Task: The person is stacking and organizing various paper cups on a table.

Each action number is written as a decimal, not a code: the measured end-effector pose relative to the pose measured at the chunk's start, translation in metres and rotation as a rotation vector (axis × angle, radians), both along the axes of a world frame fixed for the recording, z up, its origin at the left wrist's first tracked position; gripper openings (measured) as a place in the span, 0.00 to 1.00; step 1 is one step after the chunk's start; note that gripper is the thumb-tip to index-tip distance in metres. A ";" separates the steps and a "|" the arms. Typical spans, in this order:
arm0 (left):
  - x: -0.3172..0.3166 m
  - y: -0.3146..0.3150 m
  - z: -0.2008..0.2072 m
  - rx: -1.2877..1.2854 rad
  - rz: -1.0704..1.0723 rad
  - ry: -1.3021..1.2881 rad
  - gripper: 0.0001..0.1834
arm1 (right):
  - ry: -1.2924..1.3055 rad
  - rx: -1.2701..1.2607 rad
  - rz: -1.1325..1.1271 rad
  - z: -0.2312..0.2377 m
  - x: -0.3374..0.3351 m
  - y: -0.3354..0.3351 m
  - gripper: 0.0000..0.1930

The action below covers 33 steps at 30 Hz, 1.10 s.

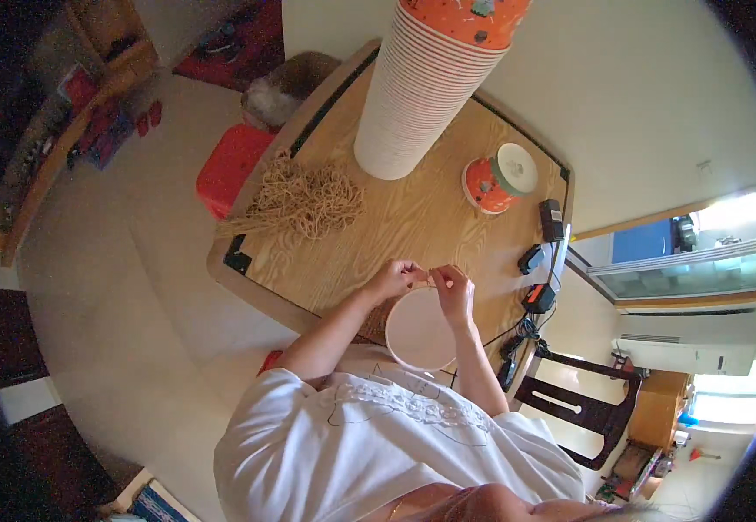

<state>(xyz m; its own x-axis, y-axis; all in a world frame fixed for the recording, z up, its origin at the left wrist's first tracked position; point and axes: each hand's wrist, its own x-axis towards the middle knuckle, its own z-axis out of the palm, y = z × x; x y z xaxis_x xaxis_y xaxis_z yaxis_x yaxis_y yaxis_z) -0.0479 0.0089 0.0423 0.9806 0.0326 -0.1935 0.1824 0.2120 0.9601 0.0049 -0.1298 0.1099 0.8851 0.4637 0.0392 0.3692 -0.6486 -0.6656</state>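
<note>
A round paper bucket (pixel 421 331) with a white inside is tilted toward me at the near table edge, close against my shirt. At its far rim my left hand (pixel 398 279) is closed, its fingertips pinched together. My right hand (pixel 454 294) pinches at the same rim, just right of the left fingertips. Whatever thin thing lies between the fingers is too small to make out. Beyond my left hand, a loose heap of tan twine (pixel 304 202) lies on the wooden table (pixel 412 209).
Behind rises a tall stack of nested paper buckets (pixel 430 87). Orange patterned buckets (pixel 486 187) stand at the far right. Black power adapters (pixel 539 297) and cables line the right edge. A red stool (pixel 232 165) is left of the table, a dark wooden chair (pixel 578 404) right.
</note>
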 end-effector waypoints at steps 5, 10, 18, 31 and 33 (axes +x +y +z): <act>0.004 -0.003 0.012 -0.145 0.037 0.337 0.10 | -0.131 0.160 0.035 -0.003 -0.007 -0.001 0.05; 0.005 -0.003 0.006 -0.253 0.063 0.284 0.10 | -0.162 0.090 0.063 -0.003 -0.016 -0.004 0.06; 0.004 0.002 0.012 -0.170 0.062 0.296 0.08 | -0.167 0.055 0.142 -0.006 -0.008 -0.012 0.08; 0.009 -0.002 -0.011 0.036 0.132 0.077 0.08 | 0.193 0.096 0.057 -0.007 0.013 -0.004 0.04; 0.010 -0.004 -0.013 0.059 0.138 0.017 0.08 | 0.177 0.095 0.067 -0.011 0.013 -0.005 0.04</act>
